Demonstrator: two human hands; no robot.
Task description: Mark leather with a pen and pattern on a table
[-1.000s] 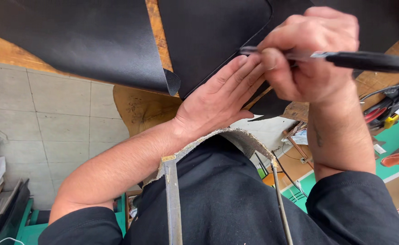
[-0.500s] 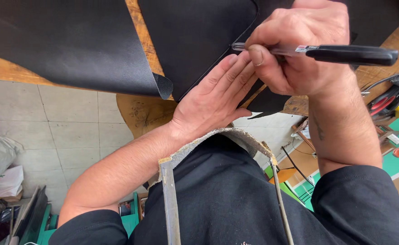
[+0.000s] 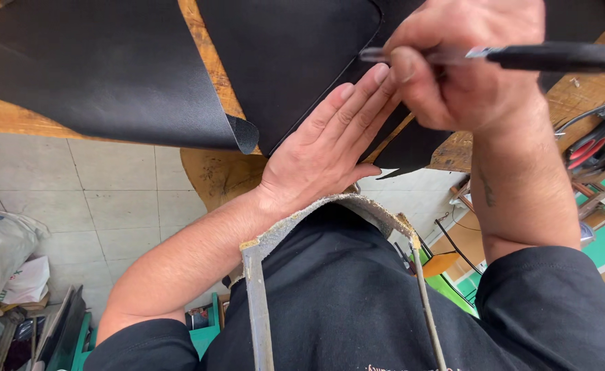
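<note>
My left hand (image 3: 326, 148) lies flat, fingers together, pressing a black leather sheet (image 3: 295, 62) onto a wooden workbench (image 3: 216, 69). My right hand (image 3: 464, 69) grips a black-handled knife (image 3: 556, 57), its metal blade end (image 3: 374, 55) pointing left onto the leather just beyond my left fingertips. A second black leather piece (image 3: 96, 69) lies to the left, its lower corner curled up. A leather strip hangs down under my right hand.
A worn apron bib (image 3: 330, 213) with straps covers my black shirt. Tiled floor (image 3: 55, 192) shows below the bench, with white bags (image 3: 3, 254) at the left. Tools with red handles (image 3: 591, 148) and green surfaces sit at the right.
The blade end has slid down and toward me along the leather beside my left fingertips. My left hand stays flat on the sheet.
</note>
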